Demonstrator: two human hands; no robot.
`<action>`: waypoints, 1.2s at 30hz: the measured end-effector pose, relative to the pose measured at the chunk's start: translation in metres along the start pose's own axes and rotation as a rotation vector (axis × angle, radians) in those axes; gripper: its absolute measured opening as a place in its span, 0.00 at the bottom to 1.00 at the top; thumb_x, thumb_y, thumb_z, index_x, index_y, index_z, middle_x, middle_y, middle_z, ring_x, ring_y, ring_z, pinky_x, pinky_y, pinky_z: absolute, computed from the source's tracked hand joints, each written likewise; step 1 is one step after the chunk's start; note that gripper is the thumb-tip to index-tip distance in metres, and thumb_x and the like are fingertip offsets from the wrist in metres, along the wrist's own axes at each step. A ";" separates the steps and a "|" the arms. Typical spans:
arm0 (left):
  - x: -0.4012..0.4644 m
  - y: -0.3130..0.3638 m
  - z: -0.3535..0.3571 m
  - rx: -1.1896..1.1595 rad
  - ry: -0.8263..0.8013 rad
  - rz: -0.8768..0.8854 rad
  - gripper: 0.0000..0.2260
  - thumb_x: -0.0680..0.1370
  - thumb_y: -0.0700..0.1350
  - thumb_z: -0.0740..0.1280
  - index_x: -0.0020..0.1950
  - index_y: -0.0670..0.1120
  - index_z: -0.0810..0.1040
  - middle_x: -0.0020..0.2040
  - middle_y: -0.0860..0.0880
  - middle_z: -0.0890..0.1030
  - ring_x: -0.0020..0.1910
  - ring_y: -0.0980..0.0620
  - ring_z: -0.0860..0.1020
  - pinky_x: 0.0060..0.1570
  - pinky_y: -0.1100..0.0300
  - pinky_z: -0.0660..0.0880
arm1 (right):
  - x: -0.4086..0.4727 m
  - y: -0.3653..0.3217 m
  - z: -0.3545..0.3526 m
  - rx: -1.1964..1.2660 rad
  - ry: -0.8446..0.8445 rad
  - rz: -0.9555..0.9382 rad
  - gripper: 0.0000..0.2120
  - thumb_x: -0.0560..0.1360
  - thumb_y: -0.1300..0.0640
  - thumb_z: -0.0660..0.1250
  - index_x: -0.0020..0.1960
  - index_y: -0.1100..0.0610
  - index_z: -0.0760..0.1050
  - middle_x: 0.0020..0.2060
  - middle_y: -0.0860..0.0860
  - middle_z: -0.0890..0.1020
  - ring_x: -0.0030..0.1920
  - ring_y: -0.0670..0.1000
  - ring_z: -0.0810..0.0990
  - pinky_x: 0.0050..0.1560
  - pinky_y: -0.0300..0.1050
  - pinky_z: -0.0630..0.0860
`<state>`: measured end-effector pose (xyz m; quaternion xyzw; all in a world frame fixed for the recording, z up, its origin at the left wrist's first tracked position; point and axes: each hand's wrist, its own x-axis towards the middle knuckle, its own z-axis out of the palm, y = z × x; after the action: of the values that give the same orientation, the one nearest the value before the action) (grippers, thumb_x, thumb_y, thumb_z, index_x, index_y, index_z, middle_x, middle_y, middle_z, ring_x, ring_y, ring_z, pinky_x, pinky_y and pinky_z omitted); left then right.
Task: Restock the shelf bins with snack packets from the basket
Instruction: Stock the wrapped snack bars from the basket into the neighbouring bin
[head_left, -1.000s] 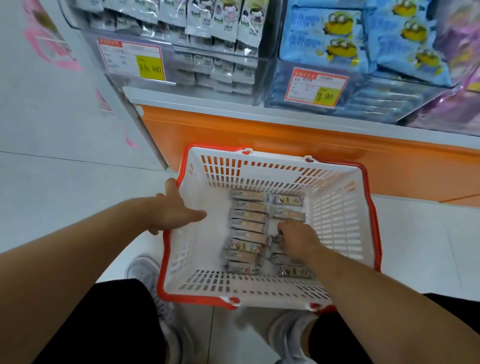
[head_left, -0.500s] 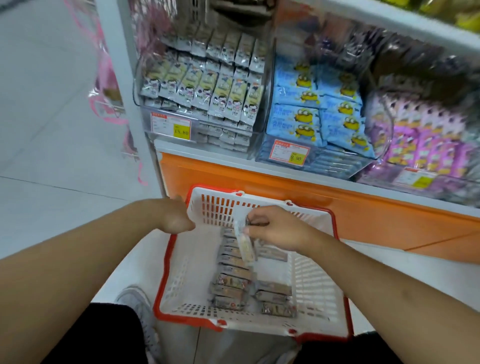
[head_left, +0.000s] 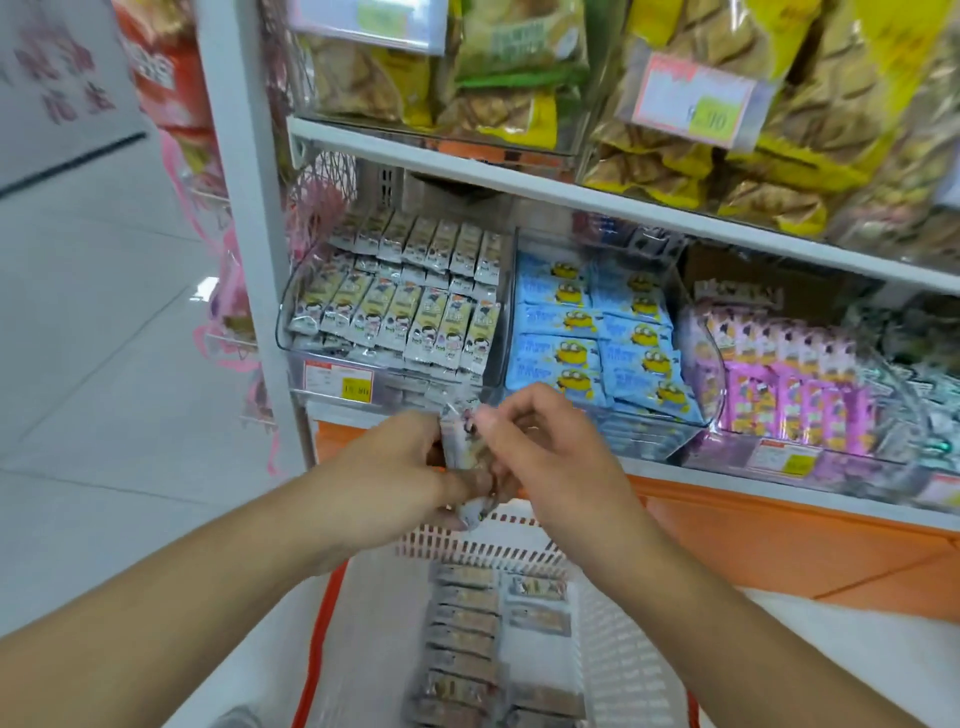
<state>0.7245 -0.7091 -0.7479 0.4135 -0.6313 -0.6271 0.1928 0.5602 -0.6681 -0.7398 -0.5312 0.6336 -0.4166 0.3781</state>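
Both hands meet above the white, red-rimmed basket (head_left: 613, 644), in front of the lowest shelf. My left hand (head_left: 400, 467) and my right hand (head_left: 540, 447) together grip a small pale snack packet (head_left: 460, 441), held upright between them; its lower end sticks out below my left fingers. Several more packets (head_left: 467, 639) lie in two rows on the basket floor. Just beyond my hands, the clear shelf bin (head_left: 395, 322) holds rows of matching pale packets.
A bin of blue snack bags (head_left: 592, 332) stands right of the target bin, then a bin of purple-pink packs (head_left: 789, 384). The shelf above carries yellow and green bags (head_left: 498, 78). A white upright post (head_left: 244, 208) bounds the shelf's left side. The orange base (head_left: 779, 540) runs below.
My right hand lifted a packet out of the basket and up toward the shelf. My left hand left the basket rim and joined it on the packet. The view tilted upward.
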 end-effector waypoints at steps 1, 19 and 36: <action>0.000 0.003 -0.006 -0.091 -0.009 -0.012 0.09 0.81 0.38 0.69 0.60 0.43 0.81 0.53 0.44 0.87 0.54 0.46 0.85 0.50 0.56 0.83 | 0.001 -0.003 -0.007 0.007 -0.009 -0.038 0.06 0.78 0.48 0.72 0.47 0.48 0.76 0.41 0.52 0.82 0.43 0.54 0.82 0.50 0.61 0.81; 0.008 0.012 -0.032 -0.408 0.043 -0.120 0.16 0.81 0.50 0.68 0.63 0.40 0.82 0.56 0.39 0.85 0.58 0.36 0.83 0.62 0.38 0.78 | 0.005 0.000 -0.010 -0.451 -0.275 -0.377 0.44 0.75 0.51 0.77 0.81 0.37 0.53 0.71 0.35 0.62 0.73 0.39 0.65 0.70 0.37 0.67; -0.002 -0.003 -0.028 -0.271 0.186 -0.151 0.15 0.71 0.48 0.80 0.52 0.41 0.85 0.50 0.35 0.84 0.47 0.43 0.84 0.53 0.52 0.79 | 0.003 -0.002 -0.004 -0.518 -0.074 -0.375 0.24 0.78 0.50 0.72 0.71 0.41 0.68 0.68 0.35 0.67 0.72 0.38 0.65 0.65 0.27 0.61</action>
<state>0.7477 -0.7253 -0.7465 0.4863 -0.4878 -0.6781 0.2565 0.5570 -0.6710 -0.7370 -0.7320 0.5955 -0.2840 0.1699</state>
